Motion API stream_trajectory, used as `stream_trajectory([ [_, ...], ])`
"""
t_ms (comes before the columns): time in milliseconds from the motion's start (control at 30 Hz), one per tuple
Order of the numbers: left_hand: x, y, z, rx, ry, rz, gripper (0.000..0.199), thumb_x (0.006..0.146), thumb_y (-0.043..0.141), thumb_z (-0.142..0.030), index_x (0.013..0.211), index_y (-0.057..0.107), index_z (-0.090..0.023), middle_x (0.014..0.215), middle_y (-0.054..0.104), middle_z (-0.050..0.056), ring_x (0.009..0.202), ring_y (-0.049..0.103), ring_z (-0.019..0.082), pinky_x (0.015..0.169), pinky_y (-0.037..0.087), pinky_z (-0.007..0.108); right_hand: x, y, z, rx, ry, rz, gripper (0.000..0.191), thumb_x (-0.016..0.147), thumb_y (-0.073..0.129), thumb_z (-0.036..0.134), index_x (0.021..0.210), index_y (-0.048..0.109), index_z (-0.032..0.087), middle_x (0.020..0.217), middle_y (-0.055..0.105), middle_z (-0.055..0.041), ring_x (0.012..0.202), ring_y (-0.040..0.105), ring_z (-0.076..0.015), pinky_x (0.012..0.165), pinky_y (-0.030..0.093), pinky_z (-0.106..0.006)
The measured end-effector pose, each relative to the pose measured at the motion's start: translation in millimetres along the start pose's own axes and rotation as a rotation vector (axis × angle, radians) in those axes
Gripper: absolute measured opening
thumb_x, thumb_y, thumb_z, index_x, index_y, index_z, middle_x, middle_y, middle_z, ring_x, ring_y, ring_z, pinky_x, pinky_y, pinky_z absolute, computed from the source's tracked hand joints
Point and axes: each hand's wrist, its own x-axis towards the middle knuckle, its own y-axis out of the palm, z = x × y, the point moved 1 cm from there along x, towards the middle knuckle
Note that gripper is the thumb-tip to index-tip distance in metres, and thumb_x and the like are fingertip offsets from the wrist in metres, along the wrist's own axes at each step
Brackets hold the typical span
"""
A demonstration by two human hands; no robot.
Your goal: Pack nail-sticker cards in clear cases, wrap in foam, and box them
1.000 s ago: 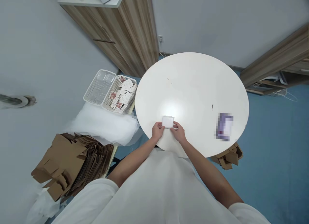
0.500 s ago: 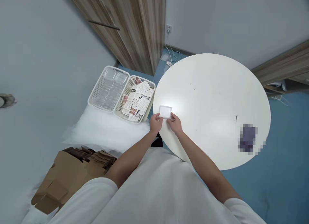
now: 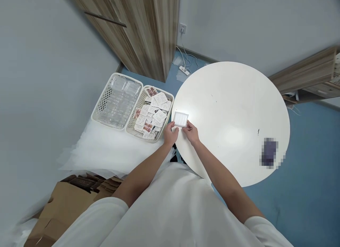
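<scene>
Between my two hands is a small, flat white rectangular packet, over the left edge of the round white table. My left hand pinches its left side, and my right hand grips its lower right corner. Faint pale bands run across the packet's face; what is inside cannot be made out. Just left of my left hand stands a white basket heaped with printed cards, some showing reddish pictures.
A second white basket holds clear plastic cases. Below the baskets lies a stack of white foam sheets. A cardboard box is at lower left. A blurred purple item lies on the table's right side. Cables and a power strip are on the floor.
The packet now leans slightly differently in my hands and shows pale bands across its face. My view has shifted a little; both hands keep their hold.
</scene>
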Motion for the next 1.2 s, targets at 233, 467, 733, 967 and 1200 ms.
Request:
stream_trajectory([
  [233,7.5,-0.5,-0.4,-0.009,-0.022,0.008,0.036,0.076,0.052,-0.019,0.112,0.053,-0.018,0.114,0.056,0.008,0.103,0.054,0.017,0.092,0.042,0.031,2.5,0.5,0.1,0.0,-0.071,0.029,0.061,0.065,0.054,0.025,0.125,0.045,0.025,0.086,0.053,0.0022,0.074,0.054,-0.0112,0.073,0.043,-0.026],
  [467,0.5,-3.8,-6.2,-0.038,-0.025,0.004,0.035,0.076,0.052,-0.017,0.111,0.053,-0.017,0.123,0.048,0.009,0.108,0.051,0.017,0.093,0.043,0.03,-3.6,-4.3,-2.8,-0.006,-0.012,0.018,0.076,0.063,0.058,0.026,0.133,0.031,0.025,0.104,0.048,-0.0019,0.076,0.054,-0.0104,0.07,0.046,-0.024],
  [733,-27.2,-9.2,-2.3,-0.035,-0.031,-0.003,0.037,0.076,0.053,-0.018,0.113,0.052,-0.019,0.127,0.046,0.009,0.113,0.048,0.019,0.095,0.04,0.032,-36.8,-21.3,-19.7,-0.031,-0.012,0.002,0.07,0.064,0.058,0.028,0.129,0.033,0.027,0.108,0.048,-0.0036,0.069,0.052,-0.009,0.066,0.046,-0.025],
  [967,-71.3,-14.5,-5.8,-0.044,-0.046,0.073,0.026,0.076,0.054,-0.022,0.101,0.058,-0.019,0.106,0.061,0.007,0.099,0.057,0.017,0.089,0.044,0.032,-73.4,-60.4,-42.2,-0.129,-0.085,0.089,0.059,0.065,0.056,0.031,0.122,0.04,0.025,0.105,0.05,-0.0027,0.065,0.05,-0.0092,0.064,0.046,-0.026],
  [1200,-143.3,-29.9,-6.4,0.088,-0.016,0.208,0.026,0.073,0.057,-0.029,0.098,0.061,-0.023,0.102,0.064,0.006,0.084,0.062,0.019,0.073,0.049,0.031,-83.6,-73.6,-59.6,-0.238,-0.246,0.294,0.044,0.068,0.053,0.031,0.111,0.048,0.022,0.099,0.053,-0.0042,0.061,0.049,-0.0104,0.065,0.045,-0.03],
])
